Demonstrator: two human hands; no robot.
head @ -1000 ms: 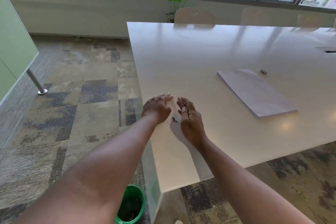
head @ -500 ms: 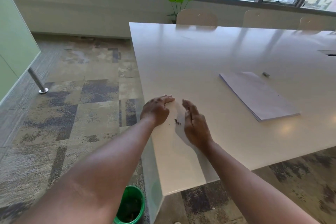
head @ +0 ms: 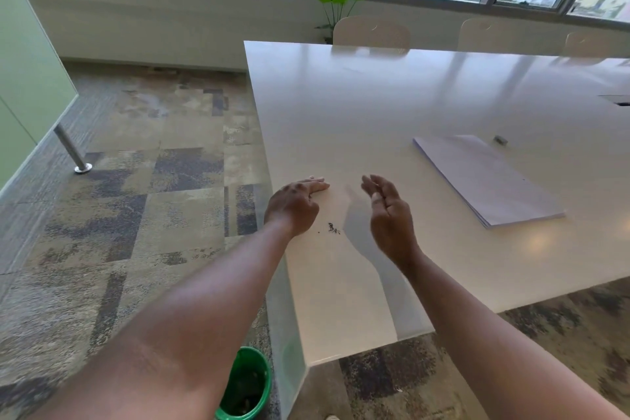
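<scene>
We read the scene from the left. A metal leg (head: 71, 150) stands on the floor (head: 153, 215) at 9 o'clock of the view. A green bucket (head: 245, 385) sits on the floor at 6 o'clock, just beside the near corner of the table (head: 375, 106), with dark matter inside it.

The left hand (head: 295, 203) rests on the table close to its left edge. Its fingers are fairly straight and pressed together, with the tips pointing toward 2 o'clock. It holds nothing.

A small heap of dark crumbs (head: 333, 228) lies on the table between the two hands. We locate it at 4 o'clock of the left hand, near the heel of that hand but apart from it, and at 9 o'clock of the right hand.

The right hand (head: 388, 215) is held above the table, edge down, with the palm facing the left hand. Its fingers are relaxed, slightly spread and lightly bent, with the tips toward 11 o'clock. It holds nothing. Its shadow falls on the table beside the crumbs.

A flat stack of paper (head: 484, 177) lies at 2 o'clock of the right hand, well apart from it. A small dark object (head: 500, 139), too small to identify, lies just beyond the far edge of the stack.
</scene>
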